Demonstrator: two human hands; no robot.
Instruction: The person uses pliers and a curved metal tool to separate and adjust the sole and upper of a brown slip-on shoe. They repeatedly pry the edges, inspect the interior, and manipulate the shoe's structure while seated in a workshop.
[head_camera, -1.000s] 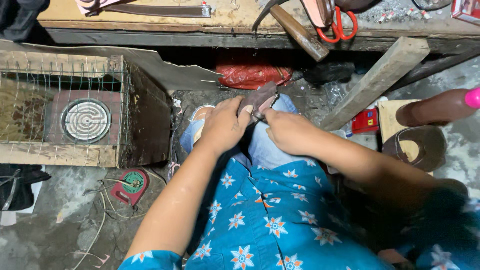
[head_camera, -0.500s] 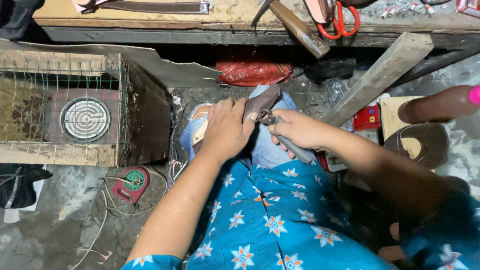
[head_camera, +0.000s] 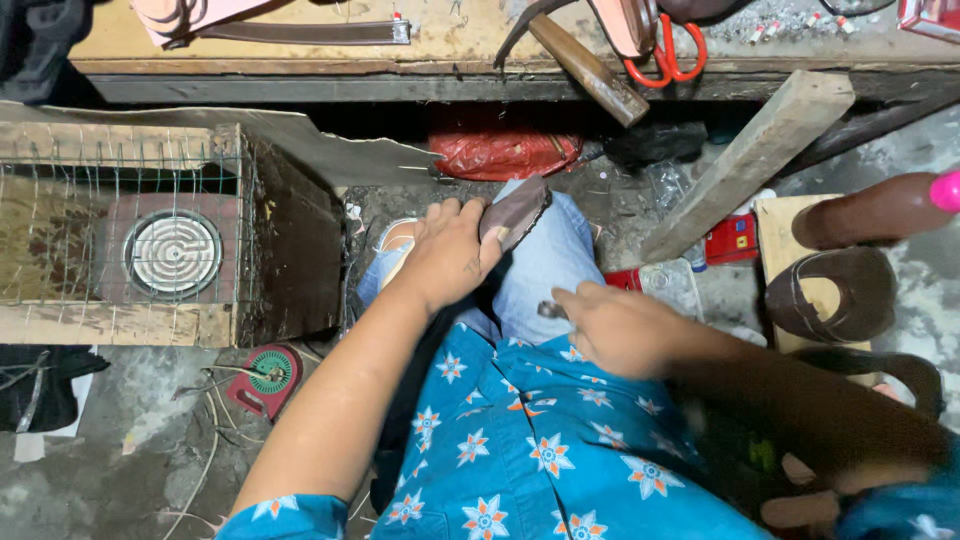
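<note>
My left hand (head_camera: 448, 256) grips a dark brown shoe sole piece (head_camera: 516, 211) and holds it over my knees in light blue jeans. My right hand (head_camera: 608, 325) sits lower, near my lap, closed around a small dark tool (head_camera: 551, 311) of which only the tip shows. The two hands are apart, with the right one below and to the right of the sole piece. A blue shirt with star flowers fills the bottom of the view.
A wooden box with wire mesh holds a round coil heater (head_camera: 172, 252) at left. A workbench edge at top carries a hammer (head_camera: 588, 70) and red-handled scissors (head_camera: 670, 55). A red plastic bag (head_camera: 505, 153), a wooden plank (head_camera: 750, 160) and brown shoe parts (head_camera: 830, 293) lie around.
My right hand has pulled away from the sole piece, down and to the right toward my lap. My left hand has kept its hold on the piece.
</note>
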